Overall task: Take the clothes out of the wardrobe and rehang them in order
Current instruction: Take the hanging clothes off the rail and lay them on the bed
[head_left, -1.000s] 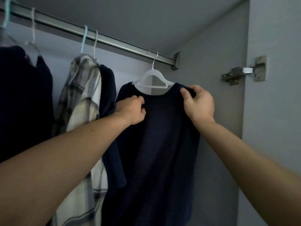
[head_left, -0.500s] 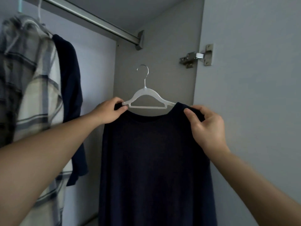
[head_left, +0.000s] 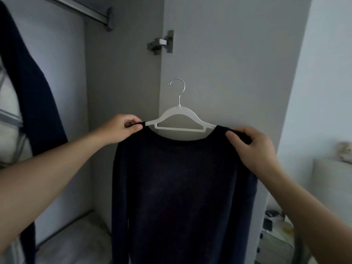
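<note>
The dark sweater (head_left: 181,197), on its white hanger (head_left: 180,119), is clear of the rail (head_left: 82,11), pinched at each shoulder by the left hand (head_left: 120,128) and right hand (head_left: 255,149). Taking-out step; next, I'd guess, set it aside.

Hem of navy sweater (head_left: 181,187) cut off by bottom edge. Both hanger (head_left: 179,121) ends covered by sweater shoulders. Fingertips of left hand (head_left: 120,129) and right hand (head_left: 253,147) buried in fabric folds. Rail (head_left: 85,10) cut off at top left. Dark garment (head_left: 28,92) at left edge only partly in frame, motion-blurred. Small items (head_left: 274,221) at lower right too blurred to identify.
</note>
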